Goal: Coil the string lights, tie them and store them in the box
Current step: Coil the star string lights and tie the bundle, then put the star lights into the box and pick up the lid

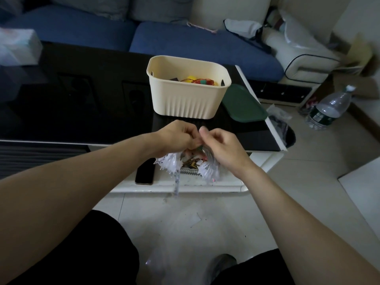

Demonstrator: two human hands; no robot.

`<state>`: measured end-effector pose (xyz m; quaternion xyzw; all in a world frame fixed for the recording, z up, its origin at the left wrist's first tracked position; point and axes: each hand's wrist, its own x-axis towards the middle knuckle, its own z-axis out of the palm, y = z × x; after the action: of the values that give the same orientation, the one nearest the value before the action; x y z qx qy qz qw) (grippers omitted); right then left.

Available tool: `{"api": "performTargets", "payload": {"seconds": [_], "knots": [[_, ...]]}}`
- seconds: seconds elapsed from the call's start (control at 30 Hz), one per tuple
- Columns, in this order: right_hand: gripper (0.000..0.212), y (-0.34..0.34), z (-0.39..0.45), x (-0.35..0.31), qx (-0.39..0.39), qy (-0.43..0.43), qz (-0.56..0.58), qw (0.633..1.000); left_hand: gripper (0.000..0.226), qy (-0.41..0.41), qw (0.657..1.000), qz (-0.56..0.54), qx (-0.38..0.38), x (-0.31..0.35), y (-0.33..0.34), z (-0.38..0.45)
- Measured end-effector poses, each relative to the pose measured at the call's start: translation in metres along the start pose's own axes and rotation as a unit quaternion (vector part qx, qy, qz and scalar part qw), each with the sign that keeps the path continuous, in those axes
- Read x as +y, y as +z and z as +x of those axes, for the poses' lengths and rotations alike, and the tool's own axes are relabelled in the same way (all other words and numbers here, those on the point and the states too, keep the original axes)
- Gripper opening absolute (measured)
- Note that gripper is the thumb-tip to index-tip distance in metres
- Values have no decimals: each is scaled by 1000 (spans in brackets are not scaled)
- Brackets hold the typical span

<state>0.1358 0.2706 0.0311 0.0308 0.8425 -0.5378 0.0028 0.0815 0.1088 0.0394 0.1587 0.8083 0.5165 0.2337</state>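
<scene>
A bundle of white string lights (pixel 170 164) hangs under both hands, just in front of the table's near edge; a loose strand (pixel 176 185) dangles from it toward the floor. My left hand (pixel 174 138) and my right hand (pixel 222 147) meet above the bundle, fingers pinched on it and on a small green piece between them. Beyond the hands, a cream ribbed box (pixel 189 99) stands open on the black table (pixel 82 103). It holds a red coiled wire (pixel 202 81) and a yellow object. The top of the bundle is hidden by my fingers.
A dark green lid (pixel 243 103) lies right of the box. A black phone (pixel 145 171) rests on the table's white lower ledge. A clear water bottle (pixel 329 109) stands on the floor at right. A blue sofa (pixel 185 42) runs behind the table.
</scene>
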Motion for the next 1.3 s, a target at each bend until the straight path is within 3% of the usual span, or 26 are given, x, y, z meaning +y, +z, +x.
{"api": "performTargets", "payload": {"seconds": [0.1, 0.23, 0.37, 0.53, 0.6, 0.7, 0.77, 0.87, 0.97, 1.07, 1.2, 1.3], "knots": [[36, -10, -1, 7, -35, -54, -55, 996, 19, -32, 994, -61, 83, 0, -4, 5], [47, -12, 3, 10, 68, -86, -33, 993, 24, -66, 975, -113, 180, 5, -17, 8], [41, -6, 6, 9, 106, -81, 15, 991, 18, -27, 962, -235, 135, 29, -26, -3], [72, 5, 5, -5, 102, -98, 156, 977, 25, 21, 937, -332, 105, 64, -20, -8], [94, 7, 8, -5, 66, -87, 163, 981, 30, 40, 924, -366, 108, 80, -20, -5], [116, 3, 7, -5, -111, -26, 117, 987, 30, 64, 894, -422, 140, 102, -27, 0], [106, 0, 7, 2, -160, -3, 65, 985, 24, 81, 877, -441, 173, 111, -39, 6], [59, -8, 6, 9, -133, -3, -17, 991, 10, 85, 850, -463, 236, 118, -55, 12], [40, -23, 5, 1, -92, -4, -55, 994, 14, 83, 836, -459, 289, 120, -66, 12], [47, -36, 5, -10, -58, -11, -45, 997, 18, 86, 854, -394, 330, 111, -74, 19], [62, -42, 13, -29, 11, 7, 72, 997, 14, 77, 880, -261, 390, 111, -81, 35], [74, -46, 34, -46, 7, -28, 76, 997, 14, 88, 879, -258, 392, 125, -91, 47]]}}
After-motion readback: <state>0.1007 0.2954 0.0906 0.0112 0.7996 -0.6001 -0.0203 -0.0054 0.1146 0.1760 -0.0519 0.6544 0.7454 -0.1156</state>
